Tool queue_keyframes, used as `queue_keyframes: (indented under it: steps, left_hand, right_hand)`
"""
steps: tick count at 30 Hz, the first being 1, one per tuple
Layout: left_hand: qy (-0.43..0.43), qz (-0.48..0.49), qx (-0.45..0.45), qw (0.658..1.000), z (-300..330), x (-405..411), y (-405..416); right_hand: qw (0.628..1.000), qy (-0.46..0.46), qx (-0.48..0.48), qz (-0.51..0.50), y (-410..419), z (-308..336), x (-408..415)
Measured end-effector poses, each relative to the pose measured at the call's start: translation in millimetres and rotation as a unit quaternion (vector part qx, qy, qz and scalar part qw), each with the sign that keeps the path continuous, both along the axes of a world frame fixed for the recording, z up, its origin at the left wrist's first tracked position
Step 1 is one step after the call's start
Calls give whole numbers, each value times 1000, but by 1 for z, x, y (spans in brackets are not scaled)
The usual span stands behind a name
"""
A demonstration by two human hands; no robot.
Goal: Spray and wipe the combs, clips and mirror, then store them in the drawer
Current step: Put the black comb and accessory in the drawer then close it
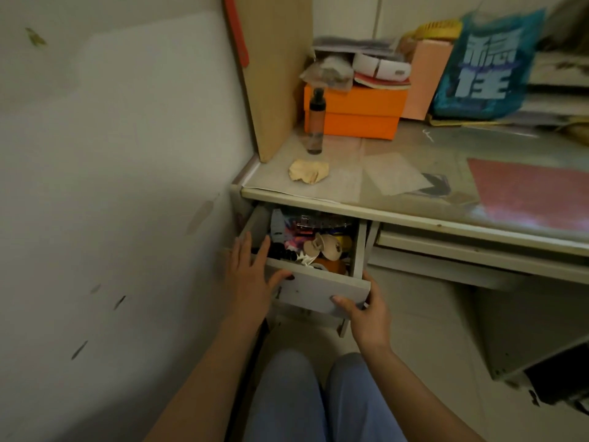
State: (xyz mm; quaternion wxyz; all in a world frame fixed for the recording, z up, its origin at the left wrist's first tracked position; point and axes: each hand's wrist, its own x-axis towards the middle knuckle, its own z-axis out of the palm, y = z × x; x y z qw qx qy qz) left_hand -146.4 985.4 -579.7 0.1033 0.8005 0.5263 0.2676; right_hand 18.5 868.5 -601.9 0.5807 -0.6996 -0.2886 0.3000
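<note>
Under the counter (398,215) edge, the drawer (318,287) sticks out toward the person, its long way running front to back, and it is full of clips and a comb all jumbled together. The left hand (247,275) lies flat on the drawer's front left corner with fingers spread wide, and the right hand (366,311) grips the front right corner, fingers curled round it. If they push too fast, a tall clip (325,247) might catch under the counter and jam, or fingers might get pinched.
</note>
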Motion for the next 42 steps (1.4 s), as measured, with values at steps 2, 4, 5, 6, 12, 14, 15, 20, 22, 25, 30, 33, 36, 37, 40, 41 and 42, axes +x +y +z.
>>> queue_keyframes:
  steps: [2,4,5,6,12,14,15,20,22,25,30,33,36,37,40,41,42]
  left_hand:
    - [1,3,7,1000,0,6,6]
    - [-8,12,14,1000,2,13,11]
    - [-14,19,14,1000,4,17,12]
    - [-19,25,14,999,6,20,14]
    - [-10,50,39,998,10,35,35]
    - [13,47,43,998,11,40,44]
    - [19,44,41,998,12,42,49]
    - [28,35,51,998,15,48,64]
    - [31,36,57,997,14,47,65]
    - [33,37,63,997,13,48,65]
    - [62,45,66,995,8,48,62]
    - [77,40,106,991,1,47,49]
    - [45,64,119,990,-11,44,26]
    - [34,71,108,991,-17,42,16]
    - [78,55,67,993,-41,37,-3]
    - [103,47,50,992,-49,35,-4]
    - [121,41,36,991,-55,33,-3]
  right_hand:
    - [1000,-5,8,-5,8,-2,5]
    - [1000,-7,10,-17,17,-6,10]
    - [1000,-6,9,-27,21,-8,12]
    - [999,-5,9,-36,26,-9,14]
    - [996,-32,-17,-82,50,-13,28]
    - [995,-45,-25,-86,58,-13,33]
    - [995,-49,-28,-84,62,-11,35]
    - [975,-200,-59,-72,57,-5,35]
    - [943,-317,-81,-59,43,-11,19]
    - [876,-468,-111,-40,23,-26,-4]
    - [808,-563,-159,74,26,-46,-21]
    - [811,-555,-173,69,40,-47,-19]
    - [814,-551,-170,75,45,-47,-15]
    - [815,-549,-169,77,44,-48,-14]
    - [819,-542,-171,78,45,-51,-12]
    - [820,-541,-171,77,46,-52,-12]
    - [820,-541,-168,74,47,-54,-12]
